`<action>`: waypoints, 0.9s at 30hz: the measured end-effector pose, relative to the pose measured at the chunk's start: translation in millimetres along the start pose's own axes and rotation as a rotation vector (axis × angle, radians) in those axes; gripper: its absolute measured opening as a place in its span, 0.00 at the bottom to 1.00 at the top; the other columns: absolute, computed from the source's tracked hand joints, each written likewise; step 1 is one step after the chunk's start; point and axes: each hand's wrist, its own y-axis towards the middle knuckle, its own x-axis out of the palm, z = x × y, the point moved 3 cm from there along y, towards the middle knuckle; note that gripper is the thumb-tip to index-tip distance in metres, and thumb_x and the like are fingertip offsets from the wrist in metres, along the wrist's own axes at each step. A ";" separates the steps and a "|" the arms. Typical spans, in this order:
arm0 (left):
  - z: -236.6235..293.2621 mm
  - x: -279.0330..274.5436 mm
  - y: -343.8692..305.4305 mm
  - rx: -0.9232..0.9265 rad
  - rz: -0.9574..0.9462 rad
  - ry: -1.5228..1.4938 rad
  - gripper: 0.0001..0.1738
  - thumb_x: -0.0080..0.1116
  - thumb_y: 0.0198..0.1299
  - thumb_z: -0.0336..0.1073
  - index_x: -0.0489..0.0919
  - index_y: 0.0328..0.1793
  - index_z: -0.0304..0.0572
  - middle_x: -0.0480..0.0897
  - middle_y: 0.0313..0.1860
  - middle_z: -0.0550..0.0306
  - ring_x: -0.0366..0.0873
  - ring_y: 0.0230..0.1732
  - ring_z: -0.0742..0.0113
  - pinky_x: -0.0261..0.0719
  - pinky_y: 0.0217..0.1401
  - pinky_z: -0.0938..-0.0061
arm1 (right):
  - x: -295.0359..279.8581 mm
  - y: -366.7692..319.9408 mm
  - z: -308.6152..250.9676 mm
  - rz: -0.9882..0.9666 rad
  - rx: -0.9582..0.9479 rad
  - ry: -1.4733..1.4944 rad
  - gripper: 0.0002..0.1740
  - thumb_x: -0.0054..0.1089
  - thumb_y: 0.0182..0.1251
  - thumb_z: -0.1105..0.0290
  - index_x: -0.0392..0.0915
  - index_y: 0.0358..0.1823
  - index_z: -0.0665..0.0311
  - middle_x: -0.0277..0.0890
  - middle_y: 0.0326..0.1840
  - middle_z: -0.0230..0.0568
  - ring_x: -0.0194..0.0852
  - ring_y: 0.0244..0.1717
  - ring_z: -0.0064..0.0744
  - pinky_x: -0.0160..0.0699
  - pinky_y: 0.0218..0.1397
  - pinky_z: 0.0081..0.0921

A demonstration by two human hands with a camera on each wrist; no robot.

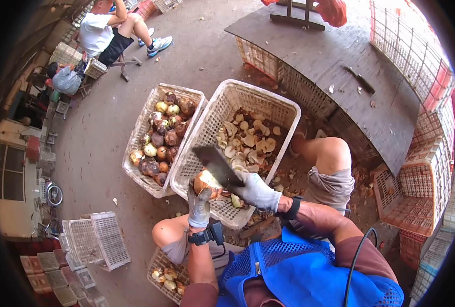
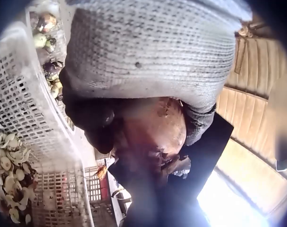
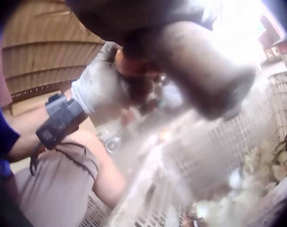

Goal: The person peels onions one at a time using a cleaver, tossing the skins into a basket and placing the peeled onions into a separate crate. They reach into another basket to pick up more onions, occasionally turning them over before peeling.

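Note:
My gloved left hand (image 1: 199,210) holds a brown-skinned onion (image 1: 205,185) over the near left rim of a large white crate (image 1: 189,176). In the left wrist view the fingers curl round the onion (image 2: 164,125), its papery skin hanging loose below. My gloved right hand (image 1: 258,192) grips a knife with a broad dark blade (image 1: 218,166). From the head view, that blade lies across the top of the onion, where a pale peeled patch shows. Pale cut pieces and peelings (image 1: 250,138) lie inside the large crate. The right wrist view is blurred around the fingers.
A second crate (image 1: 202,97) full of unpeeled onions stands left of the large one. By my left leg is a small basket (image 1: 153,273) with peeled pieces. A dark table (image 1: 330,56) at right carries another knife (image 1: 359,79). One person (image 1: 97,33) sits far left.

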 end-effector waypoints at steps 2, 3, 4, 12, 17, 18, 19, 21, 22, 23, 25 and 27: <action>9.6 9.3 5.9 0.018 -0.041 0.146 0.38 0.71 0.50 0.46 0.70 0.64 0.35 0.77 0.53 0.56 0.76 0.51 0.68 0.77 0.54 0.74 | -0.6 3.1 4.7 0.024 0.342 0.328 0.14 0.57 0.68 0.70 0.75 0.51 0.68 0.77 0.25 0.37 0.77 0.23 0.24 0.77 0.28 0.28; 7.5 6.7 7.6 0.124 -0.010 0.252 0.35 0.67 0.50 0.40 0.71 0.64 0.35 0.78 0.52 0.55 0.77 0.48 0.68 0.79 0.50 0.72 | -0.7 11.2 15.7 0.158 0.156 0.381 0.14 0.59 0.66 0.70 0.76 0.51 0.68 0.78 0.27 0.33 0.79 0.25 0.26 0.78 0.28 0.27; -21.7 -17.3 16.1 0.145 0.024 0.317 0.32 0.66 0.53 0.38 0.72 0.64 0.36 0.78 0.51 0.55 0.78 0.47 0.67 0.81 0.47 0.72 | -6.3 15.1 27.2 0.208 0.095 0.132 0.15 0.59 0.64 0.72 0.77 0.51 0.67 0.81 0.28 0.41 0.81 0.26 0.32 0.80 0.29 0.29; -69.2 -36.3 43.4 0.319 0.053 0.195 0.39 0.77 0.46 0.32 0.69 0.64 0.37 0.77 0.55 0.54 0.77 0.51 0.65 0.81 0.51 0.74 | -1.1 -13.0 0.1 0.126 -0.326 -0.593 0.34 0.67 0.60 0.53 0.67 0.65 0.55 0.77 0.29 0.48 0.81 0.30 0.50 0.75 0.28 0.41; -17.8 7.0 16.3 0.172 0.044 0.054 0.45 0.80 0.45 0.41 0.66 0.66 0.33 0.76 0.57 0.51 0.77 0.53 0.63 0.80 0.53 0.72 | 2.5 -12.0 13.5 0.045 -0.343 -0.639 0.26 0.60 0.56 0.69 0.65 0.57 0.62 0.77 0.25 0.47 0.80 0.27 0.53 0.73 0.26 0.46; -30.1 -8.1 22.1 0.202 0.015 0.109 0.45 0.79 0.45 0.41 0.66 0.66 0.33 0.76 0.57 0.50 0.77 0.53 0.62 0.80 0.53 0.71 | 6.3 -9.6 21.7 0.062 -0.344 -0.697 0.24 0.58 0.58 0.70 0.64 0.57 0.62 0.78 0.25 0.47 0.80 0.27 0.53 0.73 0.26 0.46; -45.5 -24.5 29.3 0.187 0.056 0.179 0.46 0.79 0.45 0.43 0.66 0.66 0.32 0.76 0.57 0.50 0.77 0.52 0.62 0.79 0.52 0.71 | 7.4 -6.4 29.0 0.077 -0.347 -0.758 0.23 0.56 0.60 0.70 0.64 0.57 0.63 0.78 0.26 0.47 0.80 0.28 0.52 0.73 0.26 0.46; -69.7 -39.7 39.4 0.326 0.146 0.319 0.46 0.79 0.45 0.44 0.66 0.66 0.32 0.76 0.56 0.51 0.78 0.49 0.63 0.79 0.51 0.71 | 6.6 -1.4 42.5 0.044 -0.268 -0.793 0.20 0.52 0.62 0.71 0.65 0.56 0.64 0.78 0.26 0.48 0.80 0.28 0.52 0.74 0.26 0.46; -78.1 -48.3 43.3 0.396 0.195 0.392 0.46 0.79 0.44 0.44 0.66 0.65 0.32 0.76 0.55 0.51 0.78 0.48 0.63 0.79 0.51 0.71 | 5.2 2.6 50.0 0.025 -0.230 -0.805 0.19 0.50 0.63 0.71 0.66 0.56 0.64 0.78 0.26 0.48 0.80 0.29 0.52 0.74 0.26 0.46; -67.5 -35.9 40.4 0.340 0.138 0.322 0.46 0.78 0.46 0.44 0.66 0.66 0.33 0.76 0.53 0.51 0.77 0.47 0.63 0.79 0.48 0.71 | -2.1 8.2 62.1 0.074 -0.189 -0.745 0.16 0.48 0.65 0.72 0.68 0.54 0.65 0.78 0.26 0.51 0.81 0.30 0.54 0.74 0.27 0.46; -44.7 -9.6 33.5 0.219 0.037 0.187 0.45 0.75 0.48 0.45 0.65 0.69 0.34 0.76 0.51 0.50 0.77 0.44 0.63 0.79 0.44 0.71 | -10.5 13.3 78.0 0.102 -0.004 -0.621 0.18 0.52 0.61 0.70 0.68 0.53 0.64 0.80 0.29 0.55 0.81 0.34 0.57 0.76 0.34 0.50; -22.0 18.7 24.3 0.155 0.027 -0.152 0.43 0.71 0.54 0.44 0.63 0.72 0.38 0.76 0.49 0.52 0.76 0.43 0.66 0.79 0.44 0.71 | -22.9 8.8 58.2 0.182 -0.021 -0.654 0.20 0.53 0.61 0.71 0.69 0.55 0.65 0.80 0.32 0.56 0.81 0.35 0.58 0.76 0.37 0.50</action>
